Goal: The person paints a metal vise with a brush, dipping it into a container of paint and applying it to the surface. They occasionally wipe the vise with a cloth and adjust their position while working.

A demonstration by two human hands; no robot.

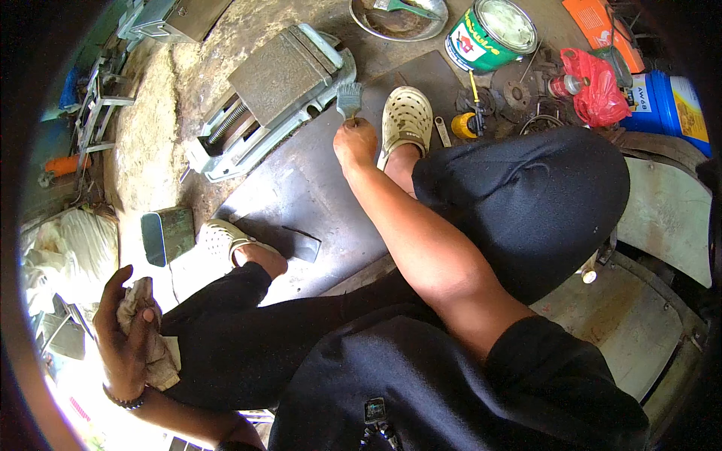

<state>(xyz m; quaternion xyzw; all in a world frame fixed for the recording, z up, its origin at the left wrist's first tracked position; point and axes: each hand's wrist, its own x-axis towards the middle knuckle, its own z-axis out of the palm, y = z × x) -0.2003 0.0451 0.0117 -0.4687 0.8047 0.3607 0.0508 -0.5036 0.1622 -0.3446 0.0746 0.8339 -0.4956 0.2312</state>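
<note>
My right hand is closed round a paintbrush, its grey-green bristles pointing away from me. The brush is just right of a large machine vise, which has grey-green painted sides, a brown top and a threaded screw. A gap shows between the bristles and the vise's edge, though I cannot tell its depth. At the lower left, my left hand grips a crumpled, stained rag beside my left leg. The fingers of that hand curl over the cloth.
A metal sheet lies under my clogs. Beyond are a pan with another brush and a green paint can. A red plastic bag and blue container stand right. A rectangular metal tube lies left.
</note>
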